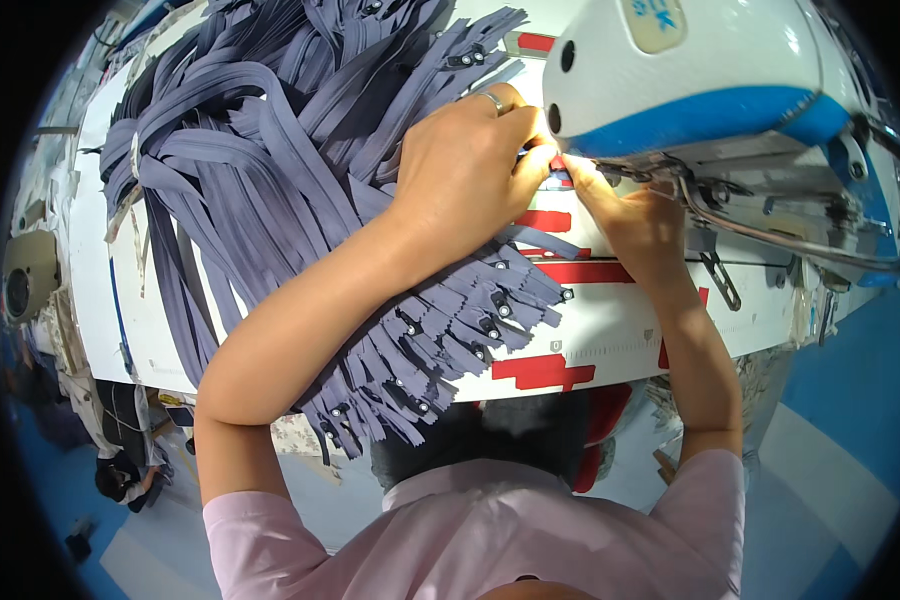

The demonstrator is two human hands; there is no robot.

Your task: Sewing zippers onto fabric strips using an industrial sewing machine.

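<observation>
A big heap of grey-purple zippers [240, 150] covers the left and middle of the white sewing table [100, 300], many of their ends with black sliders pointing toward me. My left hand [465, 165], a ring on one finger, reaches over the heap with its fingertips pinched beside the sewing machine [700, 100]. My right hand [640, 220] comes up under the machine's arm, its fingers also drawn together. The fingertips of both hands nearly meet at a small red and bluish bit [558, 165]; what they grip is mostly hidden.
Red tape strips [545, 373] mark the tabletop, along with a printed scale near its front edge. A bent metal rod [800, 245] runs beside the machine. A metal slotted piece [720, 280] lies right of my right hand. Another person [120, 480] is at the far left.
</observation>
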